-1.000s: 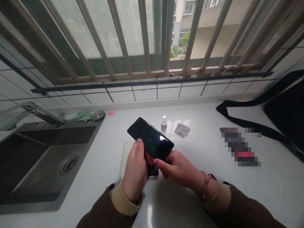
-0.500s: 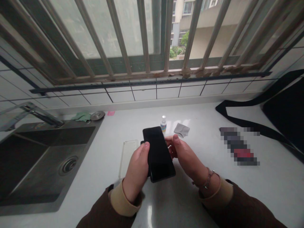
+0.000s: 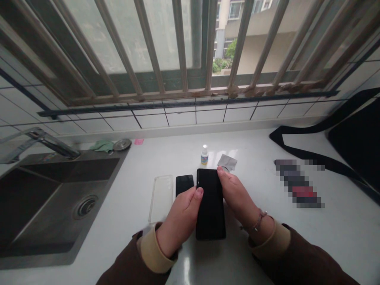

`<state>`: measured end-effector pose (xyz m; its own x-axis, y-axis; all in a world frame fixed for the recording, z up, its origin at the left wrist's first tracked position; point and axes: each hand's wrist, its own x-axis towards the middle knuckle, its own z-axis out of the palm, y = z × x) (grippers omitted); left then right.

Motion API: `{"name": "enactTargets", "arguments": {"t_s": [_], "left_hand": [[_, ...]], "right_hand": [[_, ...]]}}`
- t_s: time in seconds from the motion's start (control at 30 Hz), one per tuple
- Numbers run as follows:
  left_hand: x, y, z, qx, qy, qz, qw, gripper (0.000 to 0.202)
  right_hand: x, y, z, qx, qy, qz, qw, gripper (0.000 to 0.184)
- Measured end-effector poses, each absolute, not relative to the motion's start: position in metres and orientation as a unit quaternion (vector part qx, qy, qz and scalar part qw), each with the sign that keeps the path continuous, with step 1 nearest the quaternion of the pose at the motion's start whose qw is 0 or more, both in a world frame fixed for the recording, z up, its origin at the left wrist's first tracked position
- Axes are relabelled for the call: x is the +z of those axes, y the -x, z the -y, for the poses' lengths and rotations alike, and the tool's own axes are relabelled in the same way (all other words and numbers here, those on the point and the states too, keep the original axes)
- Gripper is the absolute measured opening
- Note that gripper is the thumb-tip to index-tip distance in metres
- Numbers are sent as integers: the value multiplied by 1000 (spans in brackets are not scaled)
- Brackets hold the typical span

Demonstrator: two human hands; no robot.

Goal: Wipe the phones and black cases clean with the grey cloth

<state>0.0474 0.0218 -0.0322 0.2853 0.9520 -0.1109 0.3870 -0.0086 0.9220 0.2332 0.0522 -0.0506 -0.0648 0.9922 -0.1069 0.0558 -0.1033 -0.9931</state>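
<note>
Black glass fills the space between my hands: a black smartphone (image 3: 211, 209) lies flat, glossy face up, on the white table (image 3: 297, 245), its long side pointing away from me, and I hold it from both sides. My left hand (image 3: 178, 223) sits against its left edge, with the thumb (image 3: 198, 193) pressed on the glass near that edge. My right hand (image 3: 240, 198) comes in from the other side, its fingers (image 3: 220, 170) closed on the upper right corner. A bracelet (image 3: 257, 221) circles my right wrist. Just left of the phone lies a smaller black slab (image 3: 184, 184), its near end behind my left hand, and beyond that a clear phone case (image 3: 161, 198). Past the far end stand a small dropper bottle (image 3: 204, 155) and a grey cloth (image 3: 227, 162), which almost meets my right fingertips. Further left, a steel sink (image 3: 56, 206) is set into the table beneath a faucet (image 3: 50, 142).
</note>
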Motion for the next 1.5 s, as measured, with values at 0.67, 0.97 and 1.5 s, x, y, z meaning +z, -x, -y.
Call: {"name": "enactTargets", "arguments": {"t_s": [0.67, 0.97, 1.5], "left_hand": [[-28, -32, -30, 101, -711, -694, -59, 51], [-30, -37, -24, 83, -722, -685, -55, 67], [-52, -26, -45, 141, -733, -665, 15, 45]], "right_hand": [[-55, -256, -73, 157, 710, 664, 175, 32], [-51, -255, -66, 62, 738, 671, 34, 30], [-36, -214, -27, 139, 330, 917, 175, 46]]}}
